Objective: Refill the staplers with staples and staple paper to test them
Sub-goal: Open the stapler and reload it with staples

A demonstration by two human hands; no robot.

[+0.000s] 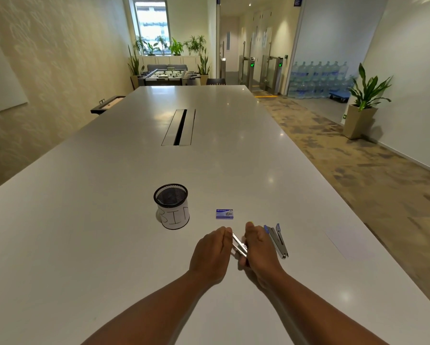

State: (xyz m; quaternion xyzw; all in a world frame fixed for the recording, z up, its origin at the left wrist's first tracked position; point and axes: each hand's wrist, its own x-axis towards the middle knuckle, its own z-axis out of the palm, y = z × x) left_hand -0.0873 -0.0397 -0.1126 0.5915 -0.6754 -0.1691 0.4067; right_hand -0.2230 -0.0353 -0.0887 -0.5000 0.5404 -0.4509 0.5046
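Counter (134,245), a long glossy white slab, carries every item; its smooth face will let small metal parts slide, so press loads straight down.

Black wire-mesh cup with a white paper label (172,207) stands left of centre, well apart from the work, and is not needed for the grip.

Sheet of white paper (343,241) lies flat at the right, thin and limp; judged best lifted by an edge.

Left hand (210,253) and right hand (260,250) sit close together, fingers curled on 1 open silver metal stapler (239,246) held between them just above the counter. Exact finger placement is hidden. The stapler is rigid, light and hinged; judged best held by the base at the hinge end, keeping fingertips off the spring-loaded magazine rail.

Second silver stapler with blue tips (276,241) lies hinged open just right of the right hand, untouched.

Small blue staple box (224,213) rests beyond the hands. Staple strips are brittle; support a strip along its full length.
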